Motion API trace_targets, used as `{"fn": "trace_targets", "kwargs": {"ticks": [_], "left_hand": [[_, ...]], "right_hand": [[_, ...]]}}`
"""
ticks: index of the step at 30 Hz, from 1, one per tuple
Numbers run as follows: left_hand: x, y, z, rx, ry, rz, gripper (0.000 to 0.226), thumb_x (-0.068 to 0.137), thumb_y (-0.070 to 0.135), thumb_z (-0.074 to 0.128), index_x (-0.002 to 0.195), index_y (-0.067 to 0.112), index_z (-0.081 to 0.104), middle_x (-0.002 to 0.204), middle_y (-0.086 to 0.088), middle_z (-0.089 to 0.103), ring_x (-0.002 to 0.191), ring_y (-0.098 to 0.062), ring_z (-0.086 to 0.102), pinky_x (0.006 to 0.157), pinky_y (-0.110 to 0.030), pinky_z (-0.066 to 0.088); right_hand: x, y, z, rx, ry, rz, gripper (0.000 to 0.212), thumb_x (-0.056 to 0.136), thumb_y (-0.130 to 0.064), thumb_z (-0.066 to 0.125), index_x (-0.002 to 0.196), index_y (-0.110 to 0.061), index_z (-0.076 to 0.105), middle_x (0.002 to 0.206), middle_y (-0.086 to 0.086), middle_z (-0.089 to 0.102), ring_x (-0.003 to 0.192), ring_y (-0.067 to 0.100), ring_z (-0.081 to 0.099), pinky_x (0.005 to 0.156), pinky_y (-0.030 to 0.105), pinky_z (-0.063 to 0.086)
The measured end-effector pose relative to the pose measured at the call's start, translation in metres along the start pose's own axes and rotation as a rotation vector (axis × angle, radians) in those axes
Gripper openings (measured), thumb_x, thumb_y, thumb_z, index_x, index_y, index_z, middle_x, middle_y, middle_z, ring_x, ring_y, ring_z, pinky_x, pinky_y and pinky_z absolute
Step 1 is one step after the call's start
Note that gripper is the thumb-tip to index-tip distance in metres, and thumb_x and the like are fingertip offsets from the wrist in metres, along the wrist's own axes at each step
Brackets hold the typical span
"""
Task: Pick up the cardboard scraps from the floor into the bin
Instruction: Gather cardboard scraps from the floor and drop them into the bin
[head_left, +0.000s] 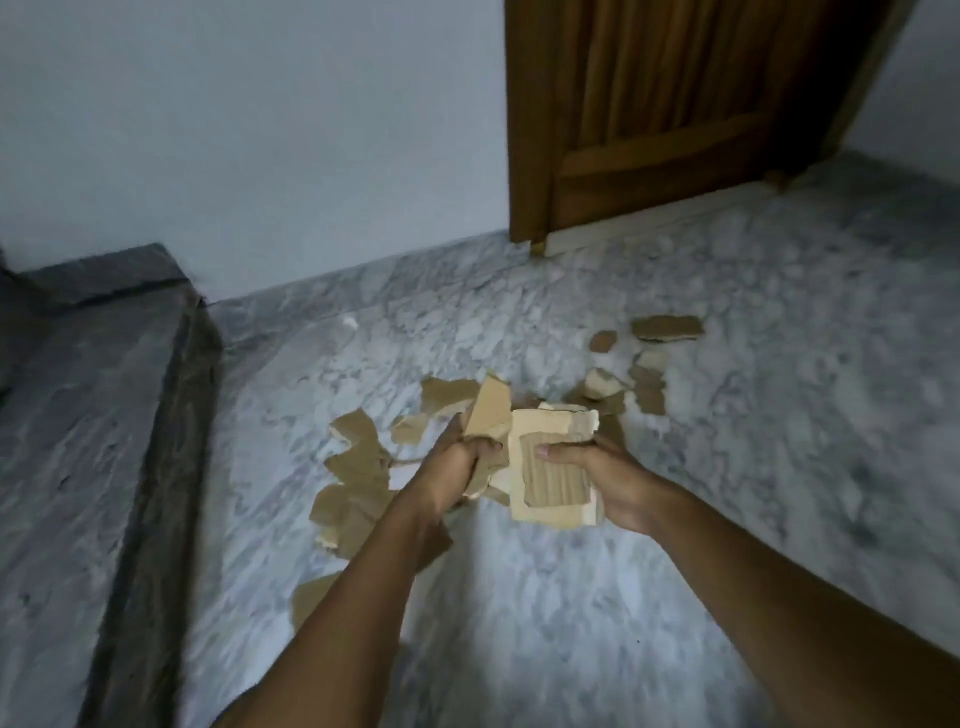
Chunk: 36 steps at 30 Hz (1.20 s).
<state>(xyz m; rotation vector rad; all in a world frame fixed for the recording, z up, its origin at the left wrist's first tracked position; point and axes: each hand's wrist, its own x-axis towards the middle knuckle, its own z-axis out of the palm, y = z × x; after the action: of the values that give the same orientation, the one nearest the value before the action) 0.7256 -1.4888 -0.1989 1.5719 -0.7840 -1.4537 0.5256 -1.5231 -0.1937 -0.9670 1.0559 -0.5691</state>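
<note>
The torn brown cardboard scraps (358, 467) are flat, ragged pieces, tan on one face and paler cream where the facing has peeled. One cluster lies on the grey-and-white marble floor (571, 623) just left of the hands, partly hidden under the left forearm. A looser scatter of smaller scraps (649, 387) lies farther off to the right, with a longer brown strip (667, 328) at its far edge. A few more pieces lie on the floor just behind the hands.

The left hand (457, 467) is curled in a fist round a bunch of brown torn pieces (488, 415), which stick up above the knuckles. The right hand (613, 488) grips a thick cream-faced cardboard slab (556, 480) bearing a brown corrugated patch, with the thumb across the top face and the fingers underneath. The two hands are close together above the floor, and their loads meet or overlap. Both forearms reach in from the lower edge.

A dark grey stone step (78, 415) runs along the left side, its edge near the left cluster. A white wall (260, 130) stands behind, and a brown wooden door (675, 104) is set in it, well apart from the scraps. Open marble stretches to the right of the hands and toward the camera.
</note>
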Motion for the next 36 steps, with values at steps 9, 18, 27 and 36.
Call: {"fn": "trace_targets", "kwargs": {"ticks": [9,18,27,36], "left_hand": [[0.0,0.08,0.182,0.351,-0.395,0.224,0.053,0.084,0.034,0.058,0.13,0.01,0.051,0.13,-0.015,0.06,0.115,-0.033,0.059,0.093,-0.038,0.049],[-0.094,0.133,0.437,0.444,-0.855,0.507,0.028,0.097,0.027,0.056,0.125,0.022,0.062,0.115,0.0,0.071,0.102,-0.02,0.069,0.094,-0.046,0.054],[-0.264,0.075,0.734,0.377,-1.147,0.586,0.021,0.095,0.021,0.061,0.114,0.022,0.066,0.105,0.006,0.072,0.094,-0.013,0.07,0.085,-0.028,0.056],[-0.409,-0.038,0.931,0.596,-1.447,0.487,0.028,0.1,0.037,0.048,0.121,0.024,0.061,0.104,0.004,0.066,0.101,-0.021,0.063,0.094,-0.038,0.053]], "right_hand": [[-0.135,-0.039,-0.13,0.326,0.439,-0.027,0.038,0.087,-0.025,0.066,0.123,-0.011,0.064,0.12,0.021,0.067,0.099,0.038,0.067,0.066,0.048,0.059],[-0.339,-0.071,-0.295,0.361,0.855,-0.298,0.027,0.09,-0.017,0.068,0.116,-0.01,0.065,0.109,0.018,0.071,0.091,0.035,0.07,0.077,0.057,0.059],[-0.597,-0.014,-0.477,0.238,1.324,-0.372,0.037,0.088,-0.018,0.072,0.122,-0.018,0.057,0.118,0.015,0.067,0.105,0.034,0.067,0.086,0.052,0.059],[-0.776,0.101,-0.577,-0.012,1.8,-0.132,0.075,0.081,-0.056,0.063,0.144,-0.023,0.038,0.133,-0.002,0.057,0.12,0.024,0.057,0.097,0.04,0.051]]}}
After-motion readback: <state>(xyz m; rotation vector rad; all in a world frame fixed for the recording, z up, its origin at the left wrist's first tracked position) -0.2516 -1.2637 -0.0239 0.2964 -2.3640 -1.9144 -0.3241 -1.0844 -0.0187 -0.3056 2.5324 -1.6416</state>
